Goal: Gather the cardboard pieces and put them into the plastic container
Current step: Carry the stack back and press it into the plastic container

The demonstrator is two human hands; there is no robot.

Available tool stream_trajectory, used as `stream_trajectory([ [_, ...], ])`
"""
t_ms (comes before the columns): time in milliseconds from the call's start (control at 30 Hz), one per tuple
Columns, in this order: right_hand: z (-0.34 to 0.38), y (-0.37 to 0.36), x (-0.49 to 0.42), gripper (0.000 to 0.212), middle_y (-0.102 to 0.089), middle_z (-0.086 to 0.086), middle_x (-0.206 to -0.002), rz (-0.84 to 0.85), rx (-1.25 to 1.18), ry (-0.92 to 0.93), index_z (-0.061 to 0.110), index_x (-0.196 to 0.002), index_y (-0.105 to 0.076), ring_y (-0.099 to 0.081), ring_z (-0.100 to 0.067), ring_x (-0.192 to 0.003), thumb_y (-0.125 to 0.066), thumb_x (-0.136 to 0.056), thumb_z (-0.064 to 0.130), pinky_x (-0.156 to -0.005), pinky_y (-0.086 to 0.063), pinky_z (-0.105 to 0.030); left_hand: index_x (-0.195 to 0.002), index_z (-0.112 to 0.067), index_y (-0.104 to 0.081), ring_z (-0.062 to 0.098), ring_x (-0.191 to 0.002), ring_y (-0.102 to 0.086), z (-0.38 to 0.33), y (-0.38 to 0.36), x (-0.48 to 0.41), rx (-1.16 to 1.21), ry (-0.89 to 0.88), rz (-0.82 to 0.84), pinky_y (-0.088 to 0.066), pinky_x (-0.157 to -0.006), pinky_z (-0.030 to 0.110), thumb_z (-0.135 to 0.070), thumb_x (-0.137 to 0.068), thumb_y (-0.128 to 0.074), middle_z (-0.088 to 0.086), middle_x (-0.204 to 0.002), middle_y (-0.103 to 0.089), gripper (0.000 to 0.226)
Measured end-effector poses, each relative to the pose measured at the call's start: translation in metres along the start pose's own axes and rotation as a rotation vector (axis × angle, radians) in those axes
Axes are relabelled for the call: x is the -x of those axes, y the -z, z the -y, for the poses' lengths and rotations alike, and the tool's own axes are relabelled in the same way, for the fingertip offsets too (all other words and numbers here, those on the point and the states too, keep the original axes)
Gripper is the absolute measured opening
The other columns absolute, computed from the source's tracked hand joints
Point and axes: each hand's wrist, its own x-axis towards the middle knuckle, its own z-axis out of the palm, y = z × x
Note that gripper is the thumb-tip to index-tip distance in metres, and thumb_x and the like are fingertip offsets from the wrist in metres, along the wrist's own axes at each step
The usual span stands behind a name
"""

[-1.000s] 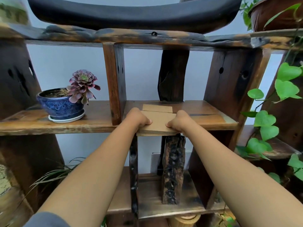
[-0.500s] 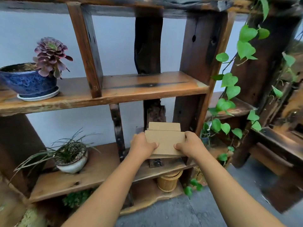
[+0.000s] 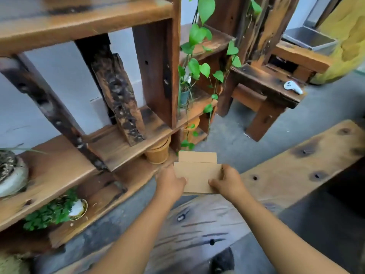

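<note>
Head view: cardboard pieces [image 3: 197, 175] stacked, clamped between my left hand [image 3: 170, 181] and right hand [image 3: 227, 181], one on each side edge, thumbs on top. Stack in air above wooden bench [image 3: 296, 171], beside wooden shelf [image 3: 59, 175]. Gathering looks done; drop-off left. Grey bin [image 3: 310, 39] far right, on low wooden table [image 3: 266, 84], well apart from stack; probably target plastic container, can't confirm material. Bin interior looks empty from here. Terracotta pot [image 3: 158, 152] under shelf, contents hidden. No stray cardboard visible elsewhere.

no legible txt, no labels
</note>
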Motion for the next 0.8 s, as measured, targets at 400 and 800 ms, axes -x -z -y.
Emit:
stream_trajectory([
  [400, -0.169, 0.043, 0.084, 0.044, -0.062, -0.012, -0.112, -0.04, -0.204, -0.193, 0.007, -0.116, -0.056, -0.06, -0.028, -0.103, -0.074, -0.076, 0.016, -0.083, -0.05, -0.035, -0.112, -0.009, -0.068, 0.031, -0.112, -0.058, -0.012, -0.132, 0.083, -0.215, -0.092, 0.27, -0.048, -0.099, 0.041, -0.009, -0.077, -0.071, 0.015, -0.11, -0.065, 0.036],
  [800, -0.328, 0.132, 0.182, 0.048, -0.059, -0.005, -0.112, -0.333, -0.411, -0.47, 0.013, -0.116, -0.056, -0.059, -0.023, -0.098, -0.076, -0.073, 0.022, -0.081, -0.05, -0.034, -0.117, -0.015, -0.066, 0.017, -0.1, -0.063, -0.107, -0.282, 0.177, -0.314, -0.366, 0.561, -0.049, -0.088, 0.025, -0.005, -0.077, -0.069, 0.002, -0.108, -0.066, 0.041],
])
